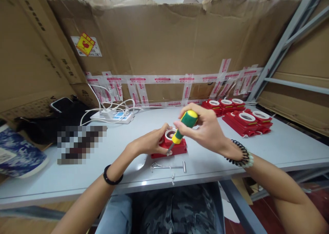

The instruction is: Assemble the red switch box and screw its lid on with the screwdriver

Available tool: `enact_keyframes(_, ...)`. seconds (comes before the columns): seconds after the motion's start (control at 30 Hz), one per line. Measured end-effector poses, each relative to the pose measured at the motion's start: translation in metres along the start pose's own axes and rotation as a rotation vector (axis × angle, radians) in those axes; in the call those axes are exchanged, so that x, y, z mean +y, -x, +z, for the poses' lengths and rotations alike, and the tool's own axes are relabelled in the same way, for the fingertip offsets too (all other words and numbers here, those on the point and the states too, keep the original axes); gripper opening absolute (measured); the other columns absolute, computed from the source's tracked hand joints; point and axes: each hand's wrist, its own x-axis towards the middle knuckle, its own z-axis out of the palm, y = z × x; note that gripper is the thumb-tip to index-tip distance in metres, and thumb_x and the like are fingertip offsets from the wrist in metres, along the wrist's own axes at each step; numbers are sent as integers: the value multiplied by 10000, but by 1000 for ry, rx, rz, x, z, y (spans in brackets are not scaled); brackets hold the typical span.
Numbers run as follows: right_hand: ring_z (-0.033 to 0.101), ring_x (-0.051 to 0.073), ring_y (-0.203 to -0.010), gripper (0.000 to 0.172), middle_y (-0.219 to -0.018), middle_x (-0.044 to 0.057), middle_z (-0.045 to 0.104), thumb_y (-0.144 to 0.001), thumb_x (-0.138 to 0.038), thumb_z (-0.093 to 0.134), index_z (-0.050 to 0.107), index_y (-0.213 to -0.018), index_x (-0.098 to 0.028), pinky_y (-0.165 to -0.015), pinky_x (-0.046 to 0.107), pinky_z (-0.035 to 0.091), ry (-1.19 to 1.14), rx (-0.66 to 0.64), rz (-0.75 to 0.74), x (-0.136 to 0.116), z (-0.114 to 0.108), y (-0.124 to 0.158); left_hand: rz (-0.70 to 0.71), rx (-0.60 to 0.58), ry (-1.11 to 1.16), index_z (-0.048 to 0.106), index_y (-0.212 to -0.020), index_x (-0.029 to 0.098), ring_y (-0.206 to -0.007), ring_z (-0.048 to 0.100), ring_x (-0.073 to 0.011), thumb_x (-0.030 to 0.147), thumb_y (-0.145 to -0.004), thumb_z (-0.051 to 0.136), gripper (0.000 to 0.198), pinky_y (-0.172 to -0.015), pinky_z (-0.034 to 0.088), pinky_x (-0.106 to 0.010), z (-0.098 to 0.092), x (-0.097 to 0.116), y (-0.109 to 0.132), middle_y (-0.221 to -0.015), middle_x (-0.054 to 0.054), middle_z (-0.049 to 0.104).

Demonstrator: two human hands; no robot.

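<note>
My right hand is wrapped round the green and yellow handle of a screwdriver. Its shaft slants down and left to the front edge of a red box with a white ring on the table. My left hand grips that red box from its left side, the thumb close to the screwdriver's tip. Fingers cover part of the box, and what the tip meets is too small to make out. Just in front lies a thin metal rod with a T-shaped end, with a small white piece near the table edge.
Several similar red boxes stand at the back right. A white power strip with tangled cables is at the back left, near a black bag and a blue-white cup. Cardboard walls the back; a metal rack rises right.
</note>
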Motion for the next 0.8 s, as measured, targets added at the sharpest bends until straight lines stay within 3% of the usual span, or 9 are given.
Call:
enact_keyframes(0.13, 533, 112, -551, 169, -658, -19, 590, -762, -347, 695, 587, -792, -221, -483, 241, 423, 110, 153, 21, -3, -27, 1, 24, -8, 38, 368, -1114, 230, -1041, 589, -273, 430, -704, 717, 575, -860, 463, -360, -1, 4, 1, -1297, -114, 541)
enact_keyframes(0.27, 572, 144, -570, 171, -664, -4, 610, -748, -361, 710, 589, -762, -241, -484, 275, 441, 147, 227, 51, 3, -42, 2, 19, -22, 74, 358, -1074, 239, -1050, 592, -277, 431, -703, 721, 554, -861, 470, -369, -2, 6, 1, -1300, -119, 543)
enact_keyframes(0.53, 558, 134, -565, 185, -662, -8, 593, -753, -372, 701, 581, -776, -232, -461, 261, 432, 100, 210, 91, 24, -40, 3, 11, -8, 83, 365, -1075, 244, -1048, 597, -281, 443, -692, 726, 563, -858, 471, -378, -2, 6, 2, -1304, -121, 538)
enact_keyframes(0.8, 558, 129, -563, 177, -660, -11, 586, -744, -334, 708, 580, -775, -215, -465, 255, 432, 82, 220, 111, 29, -40, 3, -17, -15, 59, 359, -1082, 242, -980, 611, -272, 453, -697, 720, 569, -810, 482, -364, -1, 7, 1, -1251, -114, 572)
